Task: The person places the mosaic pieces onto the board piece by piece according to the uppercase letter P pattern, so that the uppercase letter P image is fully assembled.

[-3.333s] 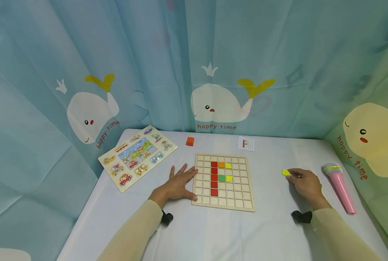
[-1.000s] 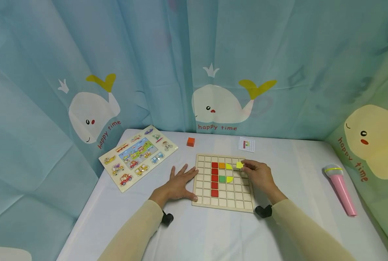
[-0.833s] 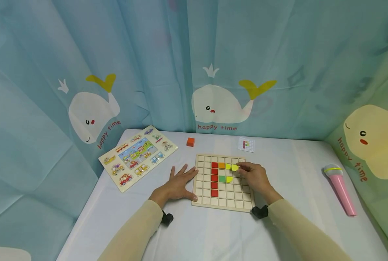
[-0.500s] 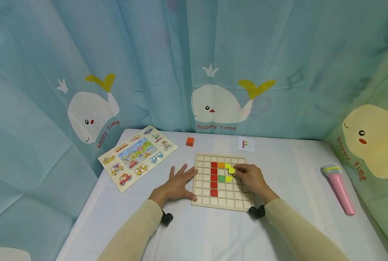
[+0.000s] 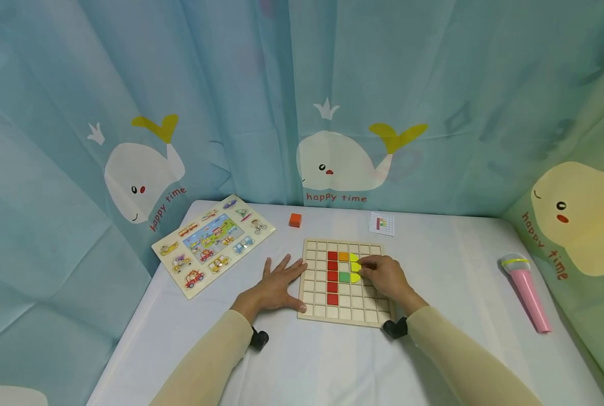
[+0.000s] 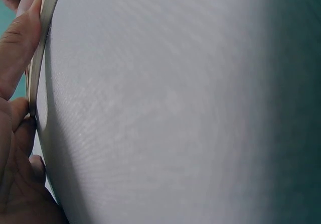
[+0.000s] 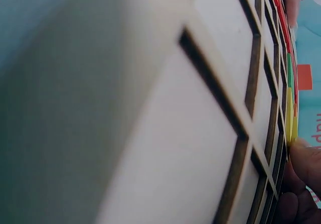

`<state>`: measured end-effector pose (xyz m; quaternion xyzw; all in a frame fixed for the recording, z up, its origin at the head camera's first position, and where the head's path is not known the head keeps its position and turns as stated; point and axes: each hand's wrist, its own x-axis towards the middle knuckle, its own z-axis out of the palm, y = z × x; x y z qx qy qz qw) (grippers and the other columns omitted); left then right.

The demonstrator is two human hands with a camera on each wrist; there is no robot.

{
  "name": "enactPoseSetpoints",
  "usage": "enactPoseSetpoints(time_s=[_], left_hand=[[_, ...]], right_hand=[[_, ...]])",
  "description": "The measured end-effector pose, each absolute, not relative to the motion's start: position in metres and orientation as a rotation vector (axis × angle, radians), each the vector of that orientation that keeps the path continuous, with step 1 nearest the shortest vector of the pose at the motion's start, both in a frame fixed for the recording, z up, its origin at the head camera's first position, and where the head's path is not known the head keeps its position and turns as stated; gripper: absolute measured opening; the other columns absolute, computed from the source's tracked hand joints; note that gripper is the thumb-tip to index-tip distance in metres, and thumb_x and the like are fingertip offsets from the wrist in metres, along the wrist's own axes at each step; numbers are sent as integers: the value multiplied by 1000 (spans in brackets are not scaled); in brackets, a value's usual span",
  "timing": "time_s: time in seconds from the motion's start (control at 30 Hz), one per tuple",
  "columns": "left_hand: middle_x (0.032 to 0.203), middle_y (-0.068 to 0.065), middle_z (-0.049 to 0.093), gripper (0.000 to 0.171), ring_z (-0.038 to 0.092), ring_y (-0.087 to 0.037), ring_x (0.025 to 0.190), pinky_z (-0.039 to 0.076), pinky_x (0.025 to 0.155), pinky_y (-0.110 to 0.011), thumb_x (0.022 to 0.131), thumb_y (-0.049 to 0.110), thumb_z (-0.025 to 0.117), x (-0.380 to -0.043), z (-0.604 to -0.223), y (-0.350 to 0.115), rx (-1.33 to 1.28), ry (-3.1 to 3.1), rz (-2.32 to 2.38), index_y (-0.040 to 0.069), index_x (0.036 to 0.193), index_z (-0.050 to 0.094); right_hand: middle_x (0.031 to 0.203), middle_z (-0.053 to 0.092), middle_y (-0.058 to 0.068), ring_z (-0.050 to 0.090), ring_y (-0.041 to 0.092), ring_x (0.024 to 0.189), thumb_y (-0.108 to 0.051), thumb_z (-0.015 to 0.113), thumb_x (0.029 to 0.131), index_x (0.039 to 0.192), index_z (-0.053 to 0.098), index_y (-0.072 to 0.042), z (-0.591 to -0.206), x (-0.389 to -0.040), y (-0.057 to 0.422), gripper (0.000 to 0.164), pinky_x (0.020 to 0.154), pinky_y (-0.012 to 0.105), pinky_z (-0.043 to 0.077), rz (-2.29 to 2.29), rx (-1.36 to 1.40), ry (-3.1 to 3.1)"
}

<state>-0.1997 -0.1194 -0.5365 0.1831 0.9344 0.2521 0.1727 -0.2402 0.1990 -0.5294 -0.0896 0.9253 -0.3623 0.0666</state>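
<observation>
A wooden grid board (image 5: 344, 312) lies in the middle of the table. Red tiles (image 5: 333, 277) form a column on it, with an orange tile (image 5: 343, 256) and a green tile (image 5: 344, 277) to their right. Two yellow rounded-corner tiles (image 5: 355, 278) sit beside those, one above the other. Between these two, my right hand (image 5: 389, 280) pinches a yellow square tile (image 5: 355, 267) at its right side; whether it is fully seated cannot be told. My left hand (image 5: 276, 287) rests with spread fingers against the board's left edge; the left wrist view shows the thumb (image 6: 22, 38) touching that edge.
A vehicle picture puzzle (image 5: 214, 245) lies at the back left. Near the back edge are an orange-red block (image 5: 295, 220) and a small printed pattern card (image 5: 382, 224). A pink toy microphone (image 5: 527, 293) lies far right. Curtains (image 5: 251, 113) enclose the table.
My right hand has carried the yellow square tile from the table's right side onto the board, then left and down between the two rounded yellow tiles. My left hand has stayed put.
</observation>
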Motion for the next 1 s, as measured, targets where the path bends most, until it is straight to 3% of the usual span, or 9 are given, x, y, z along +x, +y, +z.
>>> enactPoseSetpoints(time_s=[0.27, 0.53, 0.7, 0.87, 1.0], left_hand=[[177, 7, 20, 113, 1, -24, 166, -16, 130, -61, 78, 55, 89, -200, -536, -120, 516, 2651, 726, 25, 169, 29], [177, 8, 20, 114, 1, -23, 166, -17, 130, -59, 77, 55, 90, -201, -540, -120, 507, 2651, 735, 26, 169, 29], [177, 8, 20, 113, 1, -23, 166, -17, 130, -60, 77, 55, 90, -202, -541, -119, 511, 2653, 734, 26, 169, 29], [177, 8, 19, 113, 0, -23, 166, -17, 130, -60, 78, 56, 89, -202, -541, -119, 512, 2647, 714, 26, 169, 29], [177, 7, 19, 112, 0, -24, 166, -16, 130, -60, 78, 56, 88, -202, -539, -122, 509, 2642, 701, 26, 169, 29]], right_hand=[[118, 77, 16, 69, 30, 106, -12, 70, 100, 127, 75, -2, -529, -238, 195, 28, 95, 52, 59, -1096, -240, 2795], [136, 70, 20, 61, 42, 131, -12, 67, 102, 122, 78, -5, -529, -236, 193, 24, 110, 61, 50, -1066, -212, 2795], [137, 69, 20, 60, 43, 133, -15, 66, 103, 124, 77, -5, -529, -236, 195, 26, 112, 61, 50, -1107, -194, 2785], [123, 73, 19, 67, 34, 111, -18, 65, 105, 134, 70, -3, -531, -237, 197, 34, 94, 48, 59, -1182, -181, 2773], [119, 71, 16, 62, 27, 98, -22, 64, 106, 140, 66, -4, -531, -237, 199, 39, 75, 31, 56, -1266, -122, 2755]])
